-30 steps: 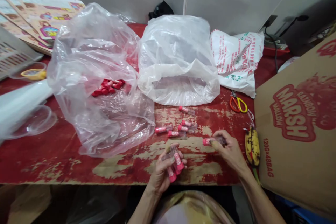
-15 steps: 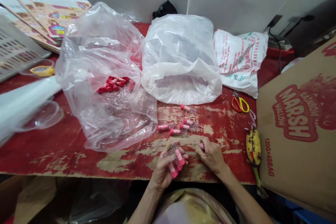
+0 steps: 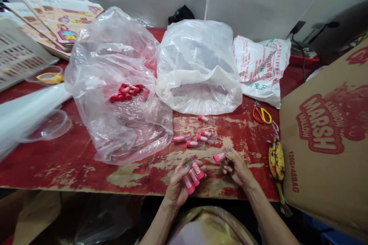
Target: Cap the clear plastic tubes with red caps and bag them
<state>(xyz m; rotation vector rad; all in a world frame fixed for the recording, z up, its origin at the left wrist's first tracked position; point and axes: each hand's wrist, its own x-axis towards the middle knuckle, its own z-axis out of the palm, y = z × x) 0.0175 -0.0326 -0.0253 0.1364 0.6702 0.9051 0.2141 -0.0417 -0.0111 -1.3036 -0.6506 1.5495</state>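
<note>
My left hand (image 3: 178, 185) is closed round a bundle of small clear tubes with pink caps (image 3: 193, 174), held just above the near edge of the worn red table (image 3: 71, 160). My right hand (image 3: 237, 166) pinches one more pink-capped tube (image 3: 220, 157) beside the bundle, cap pointing left. Several loose tubes (image 3: 195, 139) lie on the table just beyond both hands. A clear plastic bag (image 3: 115, 84) at the left holds a heap of red caps (image 3: 126, 92). A cloudy white plastic bag (image 3: 198, 69) stands open behind the loose tubes.
A big cardboard box printed MARSH (image 3: 324, 130) fills the right side. A spotted banana (image 3: 276, 160) and orange-handled scissors (image 3: 261, 114) lie next to it. A printed white bag (image 3: 261, 69) sits at the back right. Clear lids (image 3: 48, 124), a white basket (image 3: 17, 53) and printed cards (image 3: 57, 23) occupy the left.
My right hand picked up a single tube at the right, drew in toward the left hand, and now holds the tube out beside the bundle. The left hand has stayed put.
</note>
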